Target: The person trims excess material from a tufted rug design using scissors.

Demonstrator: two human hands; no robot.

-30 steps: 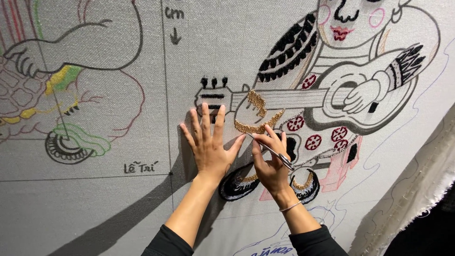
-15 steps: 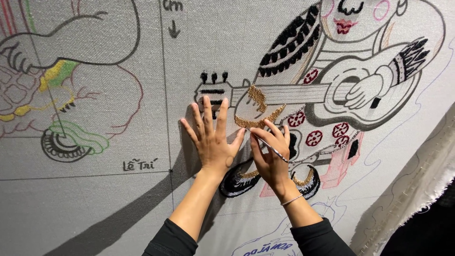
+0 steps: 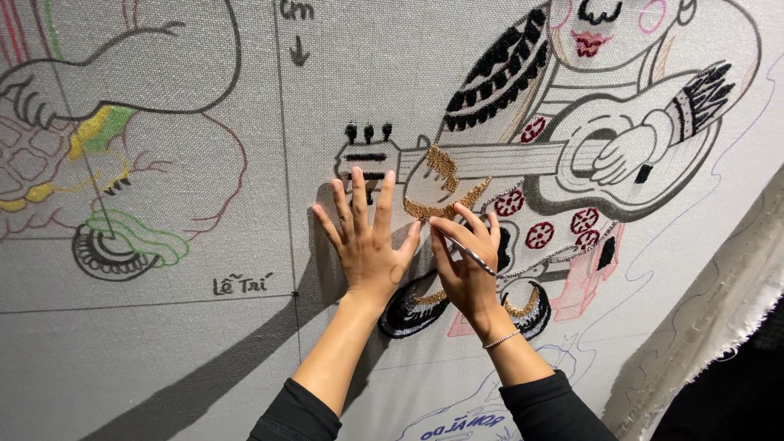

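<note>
Head view, near to far. Two black sleeves [image 3: 298,416] enter from the lower edge, with bare forearms rising from them. The right wrist carries a thin bracelet [image 3: 501,340].

The left hand [image 3: 369,238] lies flat against the grey canvas [image 3: 204,359], fingers spread apart and pointing upward, holding nothing; its palm presses the cloth directly. Just to its right, and nearly touching it at the thumb, the right hand [image 3: 467,265] is closed on a thin metal tool [image 3: 465,250], a slim needle-like rod that runs diagonally under the fingers, its upper tip aimed toward the left hand's thumb side.

Below the right hand sit two black tufted shoes [image 3: 425,304] with gold trim. Directly above both hands' fingertips lies a patch of gold-brown stitching [image 3: 445,186], part of a drawn guitar neck [image 3: 490,160] whose head with three black pegs stands above the left hand. Farther up and right of the right hand is the outlined guitar body [image 3: 645,175] and a figure with a black braid [image 3: 502,73].

Far left of the left hand is a second drawing with yellow and green stitched areas [image 3: 98,135]. At far right hangs the frayed cloth edge [image 3: 719,327].
</note>
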